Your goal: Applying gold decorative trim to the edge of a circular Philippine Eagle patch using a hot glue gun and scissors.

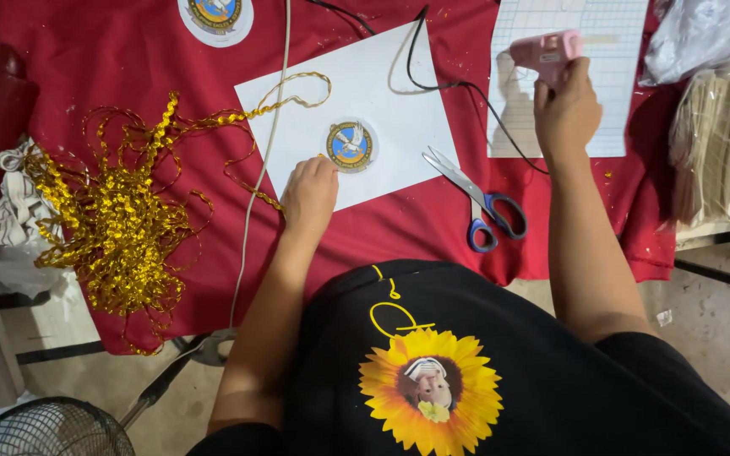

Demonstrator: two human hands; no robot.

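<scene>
My left hand (310,192) rests on a white sheet of paper (382,93), fingertips touching the left rim of a round badge (350,145) with a gold edge and a white bird on blue. A strand of gold trim (293,93) curls over the sheet's top left corner. My right hand (566,110) is raised over the table's right side and grips a pink glue gun (547,51), whose black cord (445,84) loops across the paper.
A heap of gold trim (116,219) lies on the red cloth (111,51) at left. Blue-handled scissors (479,203) lie right of the sheet. A grid sheet (585,25), bagged stacks (720,135), a second round badge (215,15), a fan (44,426).
</scene>
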